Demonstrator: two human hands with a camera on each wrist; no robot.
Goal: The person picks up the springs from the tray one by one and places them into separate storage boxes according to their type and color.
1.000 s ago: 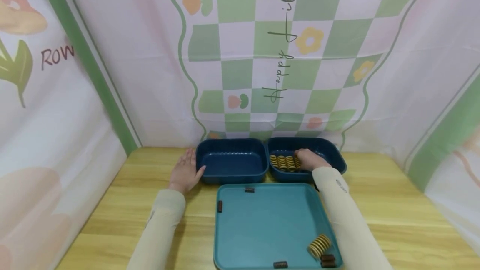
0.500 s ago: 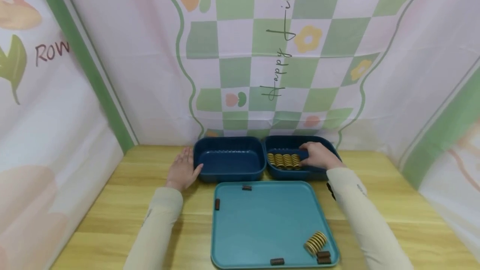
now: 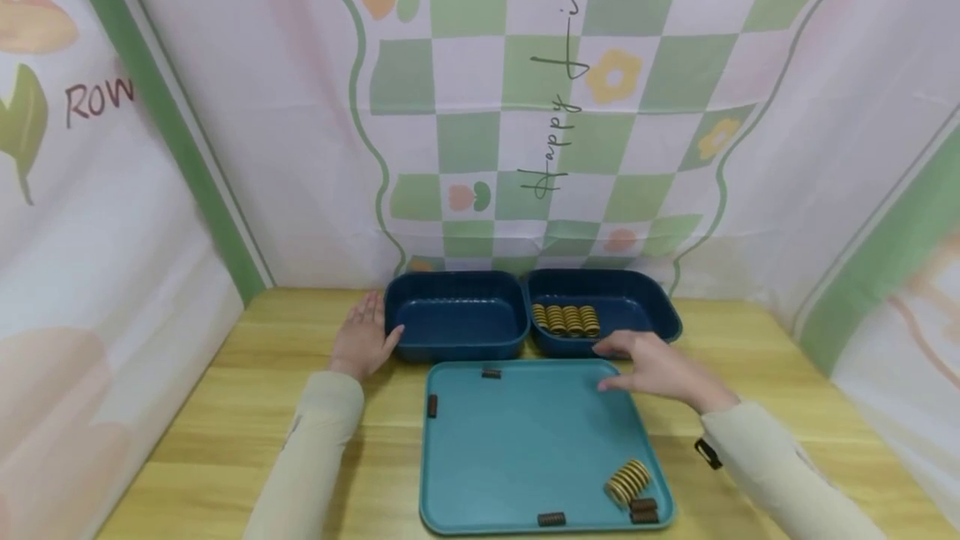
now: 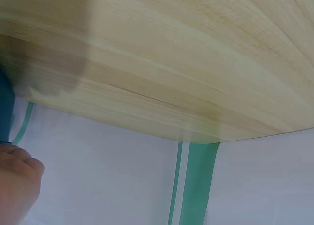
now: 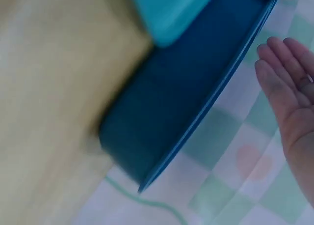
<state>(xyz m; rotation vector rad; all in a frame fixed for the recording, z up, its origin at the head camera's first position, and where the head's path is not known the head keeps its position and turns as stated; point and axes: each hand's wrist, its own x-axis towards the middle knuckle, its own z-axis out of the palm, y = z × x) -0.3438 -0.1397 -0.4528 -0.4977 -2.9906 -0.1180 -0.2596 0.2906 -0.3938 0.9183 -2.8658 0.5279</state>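
My left hand (image 3: pixel 363 338) rests against the left end of a dark blue bin (image 3: pixel 459 327), thumb over its front corner. Beside it stands a second blue bin (image 3: pixel 633 315), with several gold-and-black ringed rolls (image 3: pixel 572 321) lined up in its left part. My right hand (image 3: pixel 654 367) hovers between that bin's front and the teal tray's back right corner, thumb and fingers apart, holding nothing. In the right wrist view, the fingers (image 5: pixel 282 58) are extended. Another ringed roll (image 3: pixel 628 482) lies on the teal tray (image 3: pixel 525 440), near small dark brown ridged pieces (image 3: pixel 643 512).
More small brown pieces lie near the tray's edges: a back one (image 3: pixel 491 373), a left one (image 3: pixel 432 406) and a front one (image 3: pixel 551 518). The wooden table (image 3: pixel 225 432) meets a patterned cloth (image 3: pixel 480 140) behind the bins.
My right hand has left the right bin, drawn back toward me and spread its fingers; the rolls stay in the bin. My left hand keeps its place at the left bin.
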